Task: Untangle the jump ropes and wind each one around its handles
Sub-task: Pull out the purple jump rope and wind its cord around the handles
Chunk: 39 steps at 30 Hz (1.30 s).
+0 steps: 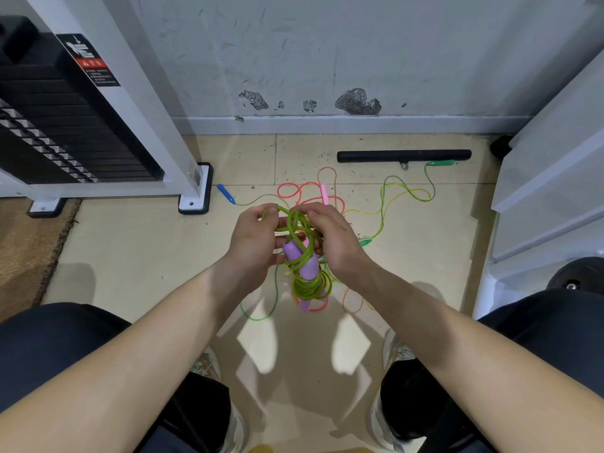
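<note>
Dark trouser legs [55, 341] frame the lower edge, and two bare forearms reach forward from between them. Landmark: the black, matte, foam-covered cylindrical bar [403, 155] lying on the beige glazed floor tiles [147, 256] by the wall.

Nearer the camera than the bar, and above the floor, the left hand [253, 238] curls its fingers round an upper loop of the glossy, translucent green plastic rope [309, 284]. The right hand [333, 238] closes over the top of the same bundle, fingertips pinching the cord. Most of this rope is wound in tight coils around two smooth, tapered lilac plastic handles [292, 251] held side by side. One thin green strand hangs from the bundle to the floor.

Between the bar and the hands lie loose loops of a pink cord [295, 191] with a slim pink handle [324, 193]. A green handle [441, 163] lies just beside the bar, its yellow-green cord trailing towards the hands. A blue handle [226, 193] lies well to the left of the bar.

Risks, as judged: the slick cord may slide off the tapered handles if the last loops are left slack. The hanging strand may snag the floor tangle and drag it along. Whether that strand crosses the other cords cannot be told.
</note>
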{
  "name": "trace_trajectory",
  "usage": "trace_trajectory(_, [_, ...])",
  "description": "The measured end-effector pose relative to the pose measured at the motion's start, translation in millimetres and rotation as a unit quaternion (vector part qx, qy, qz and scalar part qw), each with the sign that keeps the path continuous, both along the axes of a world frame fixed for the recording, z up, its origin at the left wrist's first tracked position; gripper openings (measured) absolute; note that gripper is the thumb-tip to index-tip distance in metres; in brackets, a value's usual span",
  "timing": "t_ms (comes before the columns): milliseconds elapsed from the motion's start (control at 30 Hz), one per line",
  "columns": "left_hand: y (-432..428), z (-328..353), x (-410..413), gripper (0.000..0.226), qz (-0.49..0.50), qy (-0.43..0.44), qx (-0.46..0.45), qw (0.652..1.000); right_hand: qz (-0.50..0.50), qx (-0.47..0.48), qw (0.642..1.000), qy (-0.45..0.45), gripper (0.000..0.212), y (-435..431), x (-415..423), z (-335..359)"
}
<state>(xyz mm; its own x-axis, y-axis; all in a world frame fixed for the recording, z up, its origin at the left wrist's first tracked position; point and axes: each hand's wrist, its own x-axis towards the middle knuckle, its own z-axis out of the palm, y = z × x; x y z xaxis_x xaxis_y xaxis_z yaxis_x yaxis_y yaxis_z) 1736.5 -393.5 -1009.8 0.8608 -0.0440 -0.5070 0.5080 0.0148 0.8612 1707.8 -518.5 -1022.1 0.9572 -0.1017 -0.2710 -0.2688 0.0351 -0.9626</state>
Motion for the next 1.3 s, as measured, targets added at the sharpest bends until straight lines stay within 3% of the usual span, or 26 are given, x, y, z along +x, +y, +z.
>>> trace_trajectory(100, [-3,-2,-1,0.026,-0.004,-0.011,0.022,1.000,0.031,-0.073,0.997,0.007,0.020,1,2,-3])
trace_trajectory(167, [-6,-4,-4,0.033,-0.026,-0.022,0.051,0.998,0.051,-0.091,0.994,0.028,0.032,1,2,-3])
trace_trajectory(233, [-7,-6,-7,0.039,-0.021,-0.027,0.065,0.997,0.067,-0.082,0.993,0.056,0.042,2,3,-3])
trace_trajectory(433, [0,-4,-1,0.036,-0.026,-0.076,0.098,0.992,0.132,-0.072,0.987,0.057,0.041,1,5,0])
trace_trajectory(667, [2,-8,-3,0.032,-0.072,-0.068,0.082,0.992,0.223,-0.043,0.967,0.113,0.029,-10,13,7])
trace_trajectory(733, [1,-6,-3,0.035,-0.080,-0.065,0.067,0.992,0.204,-0.014,0.971,0.123,0.023,-9,13,7])
trace_trajectory(867, [-3,-2,-6,0.039,-0.080,-0.076,0.014,0.994,0.075,0.132,0.981,0.123,0.022,-10,15,13])
trace_trajectory(1000, [-8,-16,-16,0.040,-0.114,-0.089,0.056,0.988,-0.026,0.245,0.960,0.135,0.018,-7,16,17])
trace_trajectory(1100, [-11,-23,-21,0.040,-0.129,-0.081,0.068,0.986,-0.038,0.274,0.949,0.148,0.020,-6,14,20])
trace_trajectory(1200, [-14,-19,-20,0.066,-0.135,-0.074,0.039,0.987,-0.010,0.201,0.969,0.145,0.016,-5,12,25])
trace_trajectory(1300, [-17,-13,-19,0.056,-0.126,-0.028,-0.005,0.992,0.029,0.022,0.996,0.087,0.014,-13,19,23])
